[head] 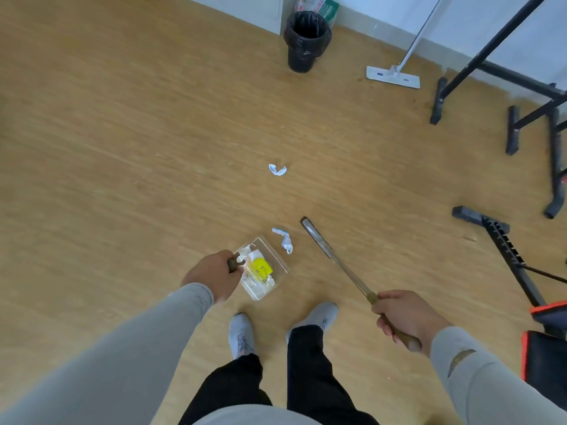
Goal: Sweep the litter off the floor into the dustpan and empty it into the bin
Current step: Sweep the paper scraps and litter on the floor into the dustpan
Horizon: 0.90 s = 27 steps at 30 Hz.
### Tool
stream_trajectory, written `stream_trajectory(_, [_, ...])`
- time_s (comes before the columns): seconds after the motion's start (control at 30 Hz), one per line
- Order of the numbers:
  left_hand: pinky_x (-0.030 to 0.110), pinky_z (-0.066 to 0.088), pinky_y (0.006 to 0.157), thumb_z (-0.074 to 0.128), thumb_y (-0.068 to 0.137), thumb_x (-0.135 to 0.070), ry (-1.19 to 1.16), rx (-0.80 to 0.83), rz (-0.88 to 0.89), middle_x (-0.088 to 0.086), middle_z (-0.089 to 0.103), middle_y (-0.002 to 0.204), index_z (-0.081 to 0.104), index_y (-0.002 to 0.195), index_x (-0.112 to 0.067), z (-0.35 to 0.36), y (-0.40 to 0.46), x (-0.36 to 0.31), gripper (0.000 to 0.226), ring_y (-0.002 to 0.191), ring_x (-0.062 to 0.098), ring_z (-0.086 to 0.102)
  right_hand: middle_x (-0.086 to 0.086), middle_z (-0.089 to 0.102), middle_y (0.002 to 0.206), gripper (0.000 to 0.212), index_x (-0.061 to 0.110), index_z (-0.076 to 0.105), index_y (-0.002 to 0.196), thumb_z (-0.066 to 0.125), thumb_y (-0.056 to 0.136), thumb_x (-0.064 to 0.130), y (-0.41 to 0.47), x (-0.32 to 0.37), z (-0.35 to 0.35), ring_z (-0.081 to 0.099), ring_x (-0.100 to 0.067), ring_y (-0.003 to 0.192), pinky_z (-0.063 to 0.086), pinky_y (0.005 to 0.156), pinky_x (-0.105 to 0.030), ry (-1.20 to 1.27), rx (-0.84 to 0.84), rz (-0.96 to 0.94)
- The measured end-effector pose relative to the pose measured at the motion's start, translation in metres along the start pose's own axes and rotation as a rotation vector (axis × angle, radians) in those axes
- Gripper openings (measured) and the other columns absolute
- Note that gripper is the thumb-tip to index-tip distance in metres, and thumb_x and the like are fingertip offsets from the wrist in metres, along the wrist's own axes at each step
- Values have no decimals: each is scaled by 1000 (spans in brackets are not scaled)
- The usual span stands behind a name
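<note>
My left hand [214, 276] grips the brown handle of a clear dustpan [277, 259] resting on the wood floor, with a yellow wrapper [260, 267] and white scraps inside it. My right hand [405, 317] holds the long handle of a broom [334, 256] whose narrow dark head touches the floor right of the pan. A crumpled white paper [283, 239] lies just beyond the pan's mouth, between pan and broom. A second white scrap [277, 170] lies farther out on the floor. The black-lined bin [306, 41] stands by the far wall.
A white flat mop [394, 75] leans on the wall right of the bin. Black metal frame legs [521, 124] and a black-and-orange seat [546, 342] crowd the right side. My feet in grey shoes [242, 332] stand just behind the dustpan.
</note>
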State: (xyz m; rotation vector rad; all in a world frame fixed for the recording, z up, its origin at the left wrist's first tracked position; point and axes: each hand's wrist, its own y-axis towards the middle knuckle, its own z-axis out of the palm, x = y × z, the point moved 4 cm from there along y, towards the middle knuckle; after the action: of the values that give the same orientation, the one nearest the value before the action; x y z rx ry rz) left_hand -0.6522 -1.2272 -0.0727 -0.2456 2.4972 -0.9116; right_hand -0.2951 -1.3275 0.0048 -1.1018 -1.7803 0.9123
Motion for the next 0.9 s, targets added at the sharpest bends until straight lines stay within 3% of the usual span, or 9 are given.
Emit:
stream_trajectory(0.17, [31, 46, 65, 52, 95, -43, 11, 6, -35, -4, 62, 84, 53, 96, -31, 30, 15, -6, 12, 77, 24, 62, -16, 61, 63, 13, 18, 62, 89, 57, 91, 6, 34, 30, -1, 49, -24, 47, 38, 44, -28, -124, 15, -42])
stream_trajectory(0.3, [30, 44, 63, 53, 96, -42, 25, -14, -33, -3, 61, 83, 51, 95, -29, 28, 26, -14, 13, 77, 26, 61, -14, 62, 62, 13, 15, 62, 93, 53, 88, 8, 61, 40, 2, 51, -26, 51, 41, 55, -34, -291, 20, -46])
stream_trajectory(0.47, [29, 45, 57, 51, 97, -43, 46, -33, -46, -6, 62, 78, 55, 99, -28, 27, 28, -12, 16, 64, 17, 62, -14, 65, 67, 30, 11, 66, 115, 50, 90, 6, 68, 42, 9, 58, -24, 51, 45, 56, -30, -564, 106, -53])
stream_trajectory(0.57, [29, 46, 61, 51, 96, -44, 47, -36, -37, -5, 64, 81, 57, 106, -28, 29, 27, -12, 20, 67, 16, 61, -11, 65, 64, 32, 6, 69, 120, 52, 92, 8, 51, 47, -8, 56, -22, 51, 45, 51, -28, -693, 209, -23])
stream_trajectory(0.73, [32, 51, 69, 53, 95, -44, 21, -38, -33, -3, 65, 85, 59, 108, -28, 28, 28, -10, 22, 78, 24, 63, -10, 65, 62, 28, 18, 73, 115, 61, 90, 14, 20, 53, -63, 48, -22, 51, 40, 49, -29, -603, 245, 26])
stream_trajectory(0.9, [32, 50, 69, 53, 95, -44, 14, -41, -25, -3, 67, 88, 59, 109, -27, 26, 28, -10, 22, 80, 25, 63, -3, 65, 58, 28, 28, 66, 119, 60, 94, 15, 7, 54, -61, 50, -15, 42, 39, 40, -23, -603, 179, -36])
